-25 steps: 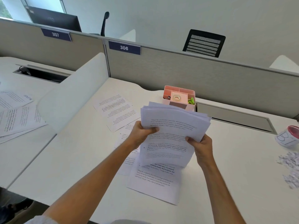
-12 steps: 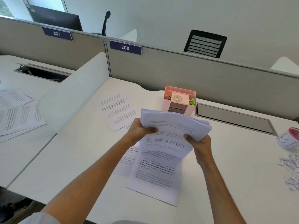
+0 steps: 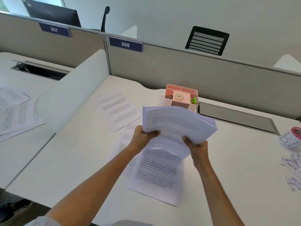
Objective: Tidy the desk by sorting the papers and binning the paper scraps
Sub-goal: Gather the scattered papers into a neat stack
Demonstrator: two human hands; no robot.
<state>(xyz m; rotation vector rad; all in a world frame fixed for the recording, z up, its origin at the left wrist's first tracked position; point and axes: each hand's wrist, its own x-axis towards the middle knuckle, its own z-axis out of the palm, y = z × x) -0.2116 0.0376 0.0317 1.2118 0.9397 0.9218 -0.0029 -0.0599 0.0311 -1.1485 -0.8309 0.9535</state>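
Note:
A thick stack of printed sheets point(image 3: 177, 124) hangs above the white desk point(image 3: 78, 160), bowed and tipped away from me. My left hand point(image 3: 143, 136) grips its left edge and my right hand point(image 3: 197, 147) grips its lower right edge. Its lowest sheets droop toward a loose printed sheet point(image 3: 156, 175) lying on the desk below. Other loose sheets lie further back, one point(image 3: 116, 110) near the divider and some partly hidden under my left forearm. Crumpled paper scraps point(image 3: 291, 170) lie at the right edge. A small white bin with a pink rim point(image 3: 290, 139) stands beyond them.
A pink desk organiser point(image 3: 182, 97) with tape and clips stands behind the stack, against the grey partition point(image 3: 195, 74). A white curved divider point(image 3: 71, 90) separates the neighbouring desk, where more printed sheets point(image 3: 16, 115) lie. A cable tray lid point(image 3: 236, 116) is set in the desk at right.
Both hands have tilted the stack forward and lower, so it bows and shows its edge. The pink organiser behind it is more exposed.

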